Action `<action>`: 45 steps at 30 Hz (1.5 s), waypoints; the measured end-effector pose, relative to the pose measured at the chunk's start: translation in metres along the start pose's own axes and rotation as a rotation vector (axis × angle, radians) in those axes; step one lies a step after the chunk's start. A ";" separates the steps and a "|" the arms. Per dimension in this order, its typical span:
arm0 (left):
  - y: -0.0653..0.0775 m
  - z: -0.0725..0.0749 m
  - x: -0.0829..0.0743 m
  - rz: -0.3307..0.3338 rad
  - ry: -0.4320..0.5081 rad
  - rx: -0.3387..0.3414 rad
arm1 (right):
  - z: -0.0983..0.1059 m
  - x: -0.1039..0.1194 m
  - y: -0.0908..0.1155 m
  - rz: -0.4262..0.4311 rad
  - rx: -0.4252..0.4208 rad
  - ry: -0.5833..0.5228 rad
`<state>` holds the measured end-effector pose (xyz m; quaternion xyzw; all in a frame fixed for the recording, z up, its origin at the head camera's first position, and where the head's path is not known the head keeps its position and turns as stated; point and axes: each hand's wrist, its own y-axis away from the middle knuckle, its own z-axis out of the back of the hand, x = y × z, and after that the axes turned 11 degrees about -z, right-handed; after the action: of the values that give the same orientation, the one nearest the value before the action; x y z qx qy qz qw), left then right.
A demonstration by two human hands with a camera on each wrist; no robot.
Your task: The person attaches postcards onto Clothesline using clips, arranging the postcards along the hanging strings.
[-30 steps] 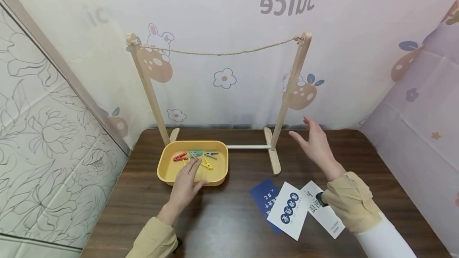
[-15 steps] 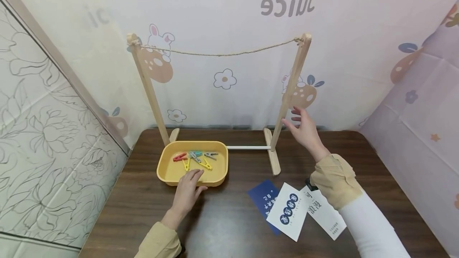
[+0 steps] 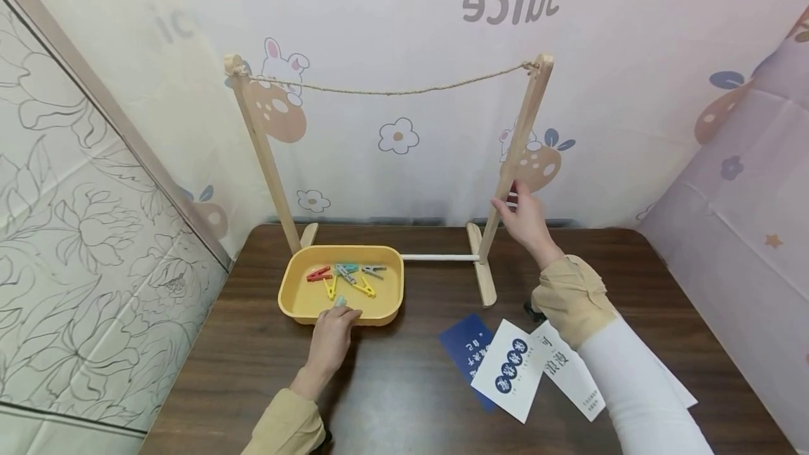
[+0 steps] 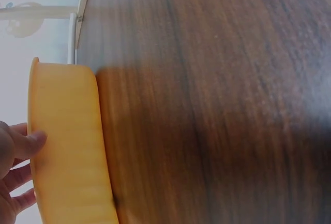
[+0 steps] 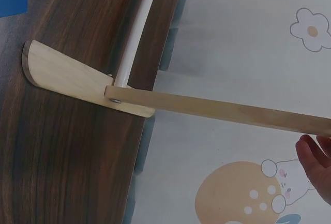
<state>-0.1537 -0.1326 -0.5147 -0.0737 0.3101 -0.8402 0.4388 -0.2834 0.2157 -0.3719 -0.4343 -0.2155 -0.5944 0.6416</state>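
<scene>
At the near rim of a yellow tub (image 3: pixel 291 293), my left hand (image 3: pixel 331 340) has its thumb on the outer wall and its fingers over the edge. The left wrist view shows the thumb (image 4: pixel 35 140) pressed to that wall. Inside lie several clothespins: red (image 3: pixel 319 274), grey (image 3: pixel 373 272), yellow (image 3: pixel 364 287) and teal. A pale green piece (image 3: pixel 340 300) shows by the left fingertips. My right hand (image 3: pixel 529 220) is at the right wooden post (image 3: pixel 521 132), thumb and fingers spread. In the right wrist view its fingertips (image 5: pixel 306 145) are close to the post's edge.
A twine line (image 3: pixel 385 93) hangs between both posts, and a white rod (image 3: pixel 442 258) joins them low down. Blue (image 3: pixel 461 343) and white (image 3: pixel 508 367) printed cards overlap on the dark wooden table (image 3: pixel 404 399). Another white card (image 3: pixel 571 374) lies partly under the right forearm. Patterned curtain hangs behind.
My right hand has moved left to the right post. The left hand has drawn back from over the tub to its near rim, thumb and fingers now gripping it.
</scene>
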 end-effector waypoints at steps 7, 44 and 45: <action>0.002 -0.006 0.003 -0.009 -0.018 -0.051 | -0.007 0.002 -0.006 -0.007 -0.034 0.033; -0.004 -0.020 0.002 -0.106 -0.062 -0.156 | 0.006 -0.006 -0.013 -0.035 0.008 0.069; -0.005 -0.021 0.002 -0.109 -0.066 -0.159 | 0.007 -0.007 -0.012 -0.038 0.012 0.077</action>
<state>-0.1662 -0.1221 -0.5291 -0.1527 0.3566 -0.8327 0.3951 -0.2947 0.2267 -0.3695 -0.4033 -0.2025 -0.6212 0.6407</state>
